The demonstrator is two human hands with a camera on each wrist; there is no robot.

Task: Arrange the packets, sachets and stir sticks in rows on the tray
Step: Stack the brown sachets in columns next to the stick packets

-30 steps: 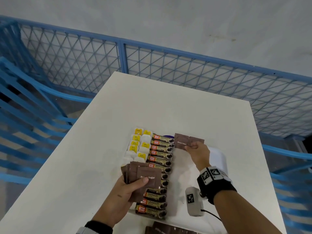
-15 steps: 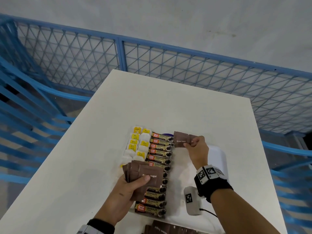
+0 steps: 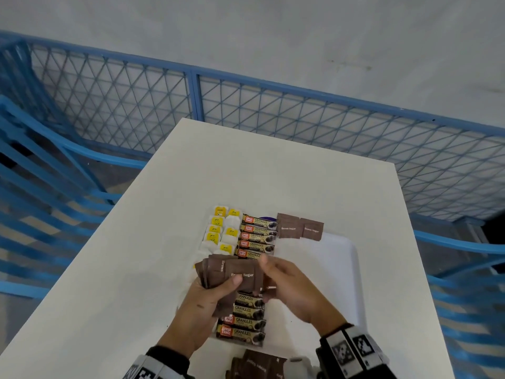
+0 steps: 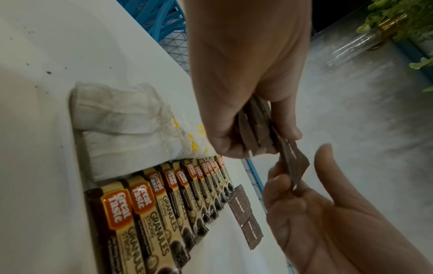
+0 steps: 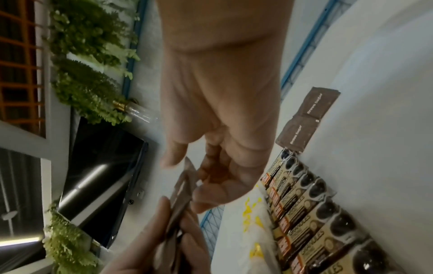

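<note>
- The left hand (image 3: 203,302) grips a fan of brown sugar sachets (image 3: 232,274), thumb across the front one; I cannot count the fan, since the sachets overlap.
- The right hand (image 3: 289,291) pinches the right edge of the front sachet, thumb and fingers narrow on it.
- Two sugar sachets (image 3: 300,227) lie flat, side by side and touching, at the far right of the tray (image 3: 338,258).
- A column of coffee sticks (image 3: 257,236) runs near to far down the tray's middle; nine show, and the hands hide some.
- Left of it lie tea bags (image 3: 221,228) with yellow tags, eight tags showing.
- More sugar sachets (image 3: 257,365) sit at the near table (image 3: 136,255) edge.
</note>
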